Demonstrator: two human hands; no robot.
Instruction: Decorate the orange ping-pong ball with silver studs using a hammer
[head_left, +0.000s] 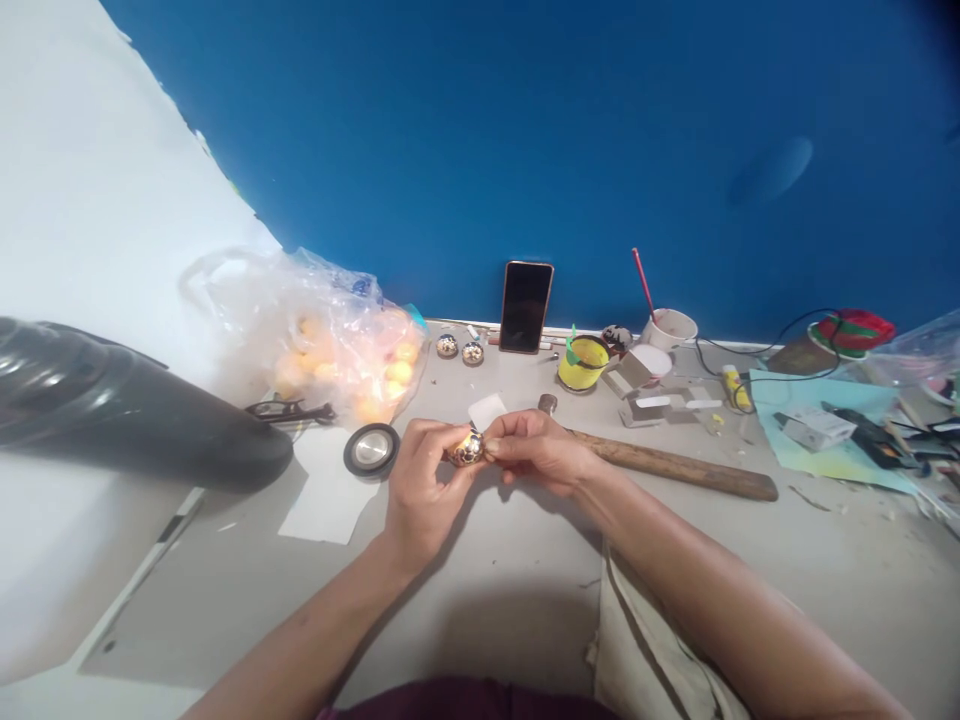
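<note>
Black rubber-like rim and silvery centre mark the disc [373, 450], just left of the left hand [421, 490], whose thumb and fingers grip the patterned ball [468, 449]. The ball sits between the 2 hands, touching both, more enclosed by the left. It looks round, with no clear long axis or pointing end. At its right edge, the right hand [544, 452] pinches with thumb and fingertips, hiding that side. Behind and farther right lies the hammer [675, 465], handle slanting rightward.
</note>
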